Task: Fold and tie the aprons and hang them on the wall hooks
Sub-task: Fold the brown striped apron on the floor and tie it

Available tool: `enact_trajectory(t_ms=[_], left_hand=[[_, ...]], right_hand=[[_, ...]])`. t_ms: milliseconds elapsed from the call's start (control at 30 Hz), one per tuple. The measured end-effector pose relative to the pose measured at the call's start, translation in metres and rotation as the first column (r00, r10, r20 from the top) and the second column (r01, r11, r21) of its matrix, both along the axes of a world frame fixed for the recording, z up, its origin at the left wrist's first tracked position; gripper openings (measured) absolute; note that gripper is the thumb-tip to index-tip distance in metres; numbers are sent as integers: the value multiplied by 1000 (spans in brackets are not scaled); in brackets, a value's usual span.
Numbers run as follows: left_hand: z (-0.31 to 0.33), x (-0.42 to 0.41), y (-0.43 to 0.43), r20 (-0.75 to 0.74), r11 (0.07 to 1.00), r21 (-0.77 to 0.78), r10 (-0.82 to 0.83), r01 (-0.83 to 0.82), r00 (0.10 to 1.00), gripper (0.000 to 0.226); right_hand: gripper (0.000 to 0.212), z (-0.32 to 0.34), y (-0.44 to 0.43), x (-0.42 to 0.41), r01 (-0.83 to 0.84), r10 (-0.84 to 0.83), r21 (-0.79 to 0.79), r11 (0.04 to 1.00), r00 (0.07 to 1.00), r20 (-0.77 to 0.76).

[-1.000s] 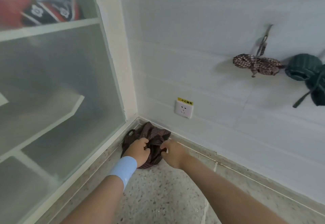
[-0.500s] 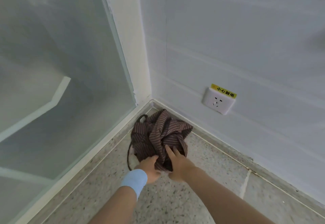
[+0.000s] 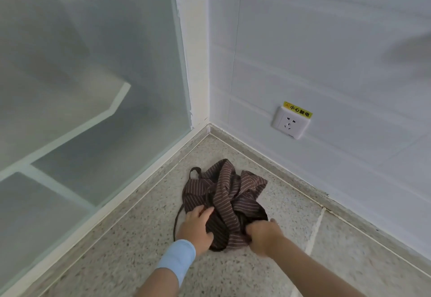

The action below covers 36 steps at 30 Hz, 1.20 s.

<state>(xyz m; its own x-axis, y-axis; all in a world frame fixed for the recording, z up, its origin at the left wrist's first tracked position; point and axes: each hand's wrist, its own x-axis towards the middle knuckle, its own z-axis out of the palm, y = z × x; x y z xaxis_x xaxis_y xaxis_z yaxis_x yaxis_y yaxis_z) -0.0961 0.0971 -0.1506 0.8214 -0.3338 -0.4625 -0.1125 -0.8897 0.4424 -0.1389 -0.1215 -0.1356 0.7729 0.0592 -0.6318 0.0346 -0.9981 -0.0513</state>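
A brown striped apron (image 3: 229, 193) lies crumpled on the speckled floor in the corner of the room. A dark strap loops out at its top left and another trails down its left side. My left hand (image 3: 195, 228), with a light blue wristband, rests on the apron's near left edge with fingers spread over the cloth. My right hand (image 3: 263, 232) grips a bunch of the fabric at the near right edge, fingers curled into it. No wall hooks are in view.
A frosted glass partition (image 3: 93, 75) with a white frame runs along the left. The white wall (image 3: 326, 52) on the right carries a socket (image 3: 290, 123) with a yellow label. The speckled floor (image 3: 233, 273) has a grout line (image 3: 314, 231) to the right of my hands.
The apron has been drawn out of the corner toward me and lies more spread. The view dipped down, so the tied aprons hanging on the wall have left the frame. My hands moved apart.
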Motion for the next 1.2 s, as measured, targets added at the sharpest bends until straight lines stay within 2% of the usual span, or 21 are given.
enact_trajectory(t_ms=[67, 133, 200, 233, 300, 367, 433, 500, 567, 633, 700, 767, 833, 900, 967, 1000, 1067, 1133, 1200], left_hand=[[0, -11, 3, -166, 991, 70, -103, 116, 981, 65], [2, -26, 1, -391, 986, 9, -150, 166, 908, 57], [0, -38, -3, -437, 982, -21, -180, 190, 881, 50], [1, -40, -5, -400, 984, -30, -170, 173, 901, 45], [2, -44, -5, -251, 994, -62, -105, 92, 962, 33], [5, -41, -3, -44, 996, -91, -17, 13, 999, 27], [5, -33, -2, 141, 993, -120, 25, -8, 990, 30], [0, -23, -3, 132, 996, -72, -40, 50, 990, 49], [-6, -14, -5, -39, 986, 65, -150, 153, 988, 69], [-14, -9, -6, -145, 969, 153, -171, 193, 975, 75], [-19, -5, -9, -99, 966, 188, -159, 175, 982, 71], [-22, -1, -13, -43, 979, 176, -96, 102, 994, 67], [-24, 4, -16, -27, 986, 157, -45, 49, 999, 65], [-27, 6, -19, -50, 989, 145, -5, 12, 999, 65], [-25, 8, -19, -79, 990, 139, 17, -6, 997, 62], [-25, 8, -18, -90, 991, 137, 22, -9, 996, 58], [-24, 8, -15, -124, 991, 132, 40, -24, 992, 51], [-21, 6, -10, -132, 986, 137, 109, -91, 985, 53], [-16, 4, -6, -71, 970, 115, 222, -214, 972, 55]], right_hand=[[33, 19, -2, -10, -11, -16, -126, 992, 978, -209], [24, 39, 4, -16, -36, -1, -125, 991, 958, -288], [13, 58, 19, -19, 13, -20, -49, 999, 991, -134], [16, 63, 26, -17, 36, -36, -4, 999, 999, 32], [19, 62, 41, -15, -11, -21, 85, 996, 932, 363], [29, 47, 47, -11, -189, 118, 87, 978, 847, 519], [35, 27, 47, -9, -364, 310, 15, 931, 815, 489], [45, 16, 44, -7, -423, 402, -34, 906, 829, 389], [57, 17, 35, -6, -353, 358, -79, 932, 871, 336], [61, 20, 20, -1, -265, 316, -196, 944, 899, 304], [57, 25, 2, 5, -172, 253, -331, 928, 942, 222], [49, 27, -6, 9, -106, 187, -396, 912, 967, 171], [38, 28, -2, 12, -60, 159, -349, 935, 952, 262], [37, 21, 10, 16, -76, 130, -144, 987, 903, 409], [46, 11, 23, 19, -129, 100, 47, 991, 914, 394], [50, 4, 28, 21, -135, 109, 56, 989, 936, 335], [51, -7, 29, 24, -74, 78, -23, 997, 958, 275], [35, -7, 25, 26, -17, 31, -57, 998, 969, 247], [26, -3, 19, 25, -17, 11, 21, 1000, 975, 223]])
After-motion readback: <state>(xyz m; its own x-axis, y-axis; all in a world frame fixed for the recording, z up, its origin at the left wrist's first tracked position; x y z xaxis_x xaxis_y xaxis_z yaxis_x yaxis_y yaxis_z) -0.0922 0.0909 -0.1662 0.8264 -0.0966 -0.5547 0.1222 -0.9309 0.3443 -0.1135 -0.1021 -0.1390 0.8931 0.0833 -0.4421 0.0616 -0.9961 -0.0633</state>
